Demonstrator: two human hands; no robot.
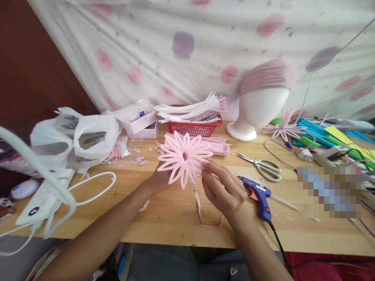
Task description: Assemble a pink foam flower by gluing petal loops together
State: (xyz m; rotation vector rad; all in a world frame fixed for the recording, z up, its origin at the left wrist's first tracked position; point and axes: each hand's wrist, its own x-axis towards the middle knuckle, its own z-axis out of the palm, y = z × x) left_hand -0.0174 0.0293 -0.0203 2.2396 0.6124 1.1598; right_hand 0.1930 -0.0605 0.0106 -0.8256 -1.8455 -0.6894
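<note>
A pink flower with several looped petals (191,162), which looks made of pipe cleaners, is held up over the middle of the table. My left hand (161,177) is under and behind it, closed on it from below, its fingers mostly hidden by the petals. With thumb and fingers, my right hand (224,185) pinches a petal at the flower's right side. Behind the flower lies a bundle of pink pipe cleaners (221,147). A blue hot glue gun (258,197) lies just right of my right hand, and scissors (268,168) with pale green handles lie beyond it.
A red basket (191,128) holds white and pink pipe cleaners. Right of it stands a white foam head (260,107) with a pink covering. White plastic bags (95,134), a power strip (47,197) and looping cables occupy the left. A tape measure (199,205) lies near the front edge.
</note>
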